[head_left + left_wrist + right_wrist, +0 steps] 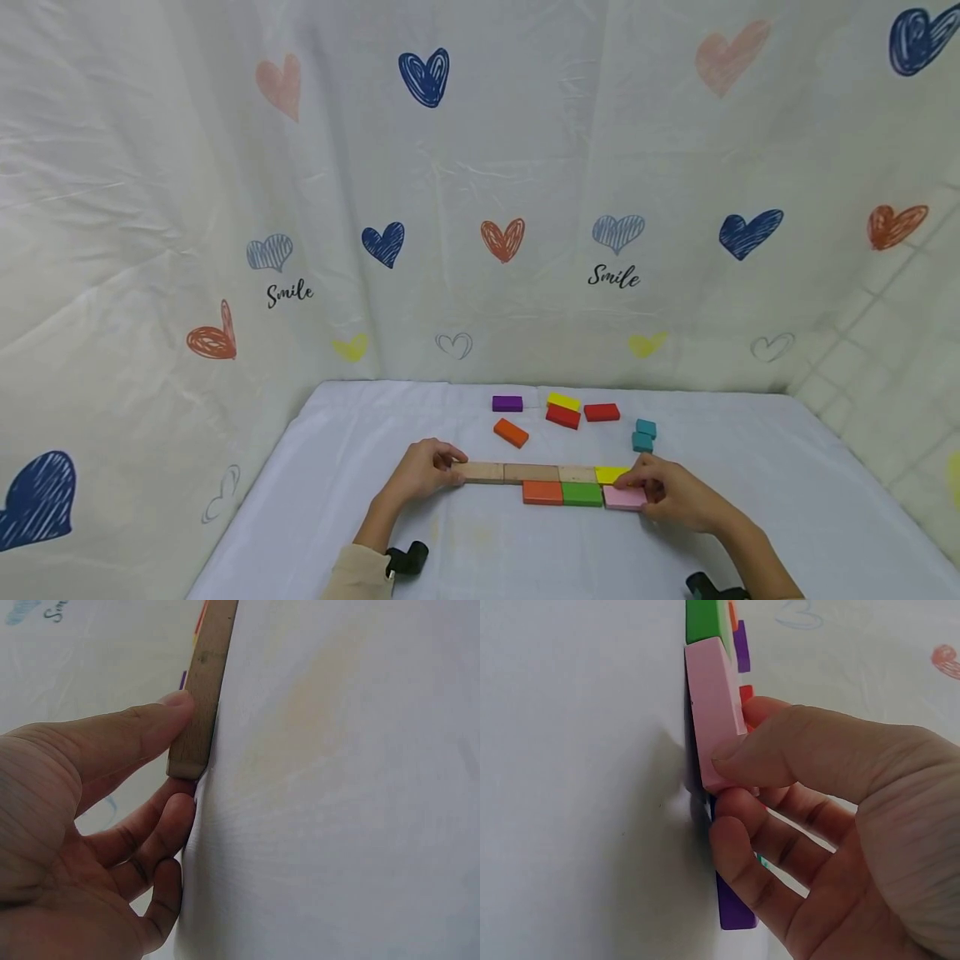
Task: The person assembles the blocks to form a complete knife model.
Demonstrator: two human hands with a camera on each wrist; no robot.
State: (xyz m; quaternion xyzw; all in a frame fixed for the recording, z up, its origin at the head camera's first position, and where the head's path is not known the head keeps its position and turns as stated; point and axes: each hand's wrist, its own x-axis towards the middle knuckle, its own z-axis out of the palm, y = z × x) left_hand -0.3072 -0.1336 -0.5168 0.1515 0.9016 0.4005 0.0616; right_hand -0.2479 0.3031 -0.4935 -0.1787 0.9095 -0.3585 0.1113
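My left hand [422, 472] grips the left end of a plain wooden block [480, 473], its thumb [161, 720] lying along the block's edge. That block begins a back row with another wooden block [531, 474], a shorter wooden one [576, 474] and a yellow block [611, 475]. In front lie an orange-red block [542, 492] and a green block [582, 494], side by side. My right hand [671, 492] pinches a pink block [622, 498] at the green one's right end; in the right wrist view the pink block [714, 705] tilts slightly. A purple block [736, 904] shows behind the right fingers.
Farther back on the white cloth [480, 558] lie a purple block [507, 404], an orange block [512, 432], a yellow block [564, 401], red blocks [563, 416] and two teal blocks [642, 442]. A heart-printed curtain [480, 308] hangs behind the table.
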